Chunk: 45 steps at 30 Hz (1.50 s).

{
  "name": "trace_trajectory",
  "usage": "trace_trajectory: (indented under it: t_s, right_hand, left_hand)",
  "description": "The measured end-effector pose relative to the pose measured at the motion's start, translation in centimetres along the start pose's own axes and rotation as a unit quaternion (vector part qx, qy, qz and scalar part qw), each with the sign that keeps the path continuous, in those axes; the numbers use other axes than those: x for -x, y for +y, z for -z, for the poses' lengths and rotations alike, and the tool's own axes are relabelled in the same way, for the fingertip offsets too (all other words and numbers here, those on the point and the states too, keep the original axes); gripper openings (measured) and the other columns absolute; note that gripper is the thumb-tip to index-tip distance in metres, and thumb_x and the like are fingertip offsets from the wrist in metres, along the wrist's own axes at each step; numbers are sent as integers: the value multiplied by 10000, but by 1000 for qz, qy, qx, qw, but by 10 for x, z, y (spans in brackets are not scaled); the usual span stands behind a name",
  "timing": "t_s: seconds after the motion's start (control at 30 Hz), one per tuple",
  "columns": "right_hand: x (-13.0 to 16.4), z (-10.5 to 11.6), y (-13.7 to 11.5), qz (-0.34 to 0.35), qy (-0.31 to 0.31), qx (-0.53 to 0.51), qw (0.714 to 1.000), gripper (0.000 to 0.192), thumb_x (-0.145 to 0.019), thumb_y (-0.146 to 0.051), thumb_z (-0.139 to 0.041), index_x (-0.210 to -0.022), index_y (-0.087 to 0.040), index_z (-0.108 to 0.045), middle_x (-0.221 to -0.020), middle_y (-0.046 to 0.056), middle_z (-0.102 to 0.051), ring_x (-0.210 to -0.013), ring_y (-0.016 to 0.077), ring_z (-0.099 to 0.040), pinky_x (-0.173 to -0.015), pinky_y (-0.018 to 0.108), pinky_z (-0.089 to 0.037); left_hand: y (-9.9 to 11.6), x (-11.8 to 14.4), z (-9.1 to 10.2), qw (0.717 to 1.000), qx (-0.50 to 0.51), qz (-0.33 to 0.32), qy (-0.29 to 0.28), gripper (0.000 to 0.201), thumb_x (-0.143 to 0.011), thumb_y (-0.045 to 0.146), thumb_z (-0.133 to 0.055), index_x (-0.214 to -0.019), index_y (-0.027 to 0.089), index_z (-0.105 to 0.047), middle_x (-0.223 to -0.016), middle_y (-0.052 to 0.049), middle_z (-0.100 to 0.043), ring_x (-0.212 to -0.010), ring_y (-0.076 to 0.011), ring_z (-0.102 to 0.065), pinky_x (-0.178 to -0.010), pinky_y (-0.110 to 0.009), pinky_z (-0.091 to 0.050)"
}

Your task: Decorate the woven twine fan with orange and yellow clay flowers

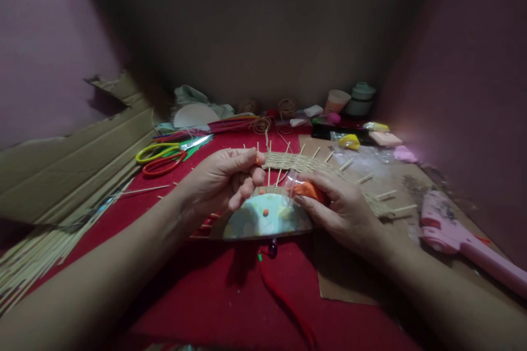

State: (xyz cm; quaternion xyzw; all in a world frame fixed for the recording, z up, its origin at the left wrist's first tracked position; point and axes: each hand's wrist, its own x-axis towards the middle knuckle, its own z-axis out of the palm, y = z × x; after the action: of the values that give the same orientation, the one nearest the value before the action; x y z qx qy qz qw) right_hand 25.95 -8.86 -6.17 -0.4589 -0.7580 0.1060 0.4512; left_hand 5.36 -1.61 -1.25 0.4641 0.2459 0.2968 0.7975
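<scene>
Between the thumb and forefinger of my left hand [236, 172] is a small bit of orange modelling clay [258, 161]. My right hand [340, 205] grips a clear packet of orange clay [308, 191]. Below and between the hands lies a half-round piece covered in pale patterned material [255, 222], with a small orange ball [265, 212] on it. Behind it curves a woven twine band [288, 161] on thin sticks that fan outward. Part of this band is hidden by both hands. A dark round bead [272, 248] sits at the front edge.
Scissors with yellow and red handles [162, 159] lie at left, near a bundle of thin sticks [53, 252]. A pink glue gun [453, 233] rests on cardboard [349, 285] at right. Clay packets, twine and a cup [336, 102] line the back. A red strip [284, 301] lies in front.
</scene>
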Motion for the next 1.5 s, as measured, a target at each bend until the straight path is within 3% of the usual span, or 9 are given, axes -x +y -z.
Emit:
trace_trajectory:
  t_s: [0.1,0.23,0.53,0.9,1.17,1.5]
  right_hand:
    - [0,0,0,-2,1,2,1000,169,-840,-194,-585,-998,-157,-635,-844,51,-664,-742,148,-593,-668,279,-477]
    - [0,0,1,0,0,-1,1000,169,-843,-202,-581,-999,-161,-634,-870,59,-672,-761,156,-601,-679,293,-486]
    - [-1,0,-1,4,2,-9,1000,179,-843,-185,-582,-999,-123,-646,-885,77,-674,-783,158,-603,-703,297,-486]
    - [0,0,1,-2,-12,-2,1000,178,-850,-198,-578,-994,-122,-648,-869,75,-656,-764,156,-586,-689,291,-470]
    - [1,0,1,11,-1,-5,1000,184,-838,-188,-590,-986,-98,-651,-820,68,-641,-725,143,-571,-655,270,-459]
    - [0,0,1,11,-5,-9,1000,196,-842,-188,-587,-991,-80,-654,-813,68,-635,-722,132,-565,-659,260,-452]
  left_hand:
    - [-1,-1,0,1000,-7,-15,17,205,-888,112,-483,-796,79,-664,-620,-50,-680,-334,-71,-557,-266,-99,-417]
    - [-2,-2,-1,1000,-19,-11,-5,163,-857,64,-511,-855,60,-673,-713,-88,-709,-409,-79,-605,-358,-109,-489]
    - [-2,-1,-2,998,3,2,-58,269,-817,-35,-452,-947,26,-679,-887,-178,-725,-704,-177,-712,-548,-169,-575]
    - [-3,-2,0,1000,10,-12,-18,250,-740,-78,-517,-820,67,-703,-769,-108,-726,-636,-144,-697,-479,-131,-554]
    - [-3,-2,3,999,6,-12,-45,222,-854,19,-470,-883,34,-689,-742,-99,-705,-408,-65,-591,-384,-119,-515]
    - [-3,-2,1,999,21,-11,-39,232,-783,-42,-509,-857,77,-694,-741,-86,-693,-513,-88,-634,-414,-125,-528]
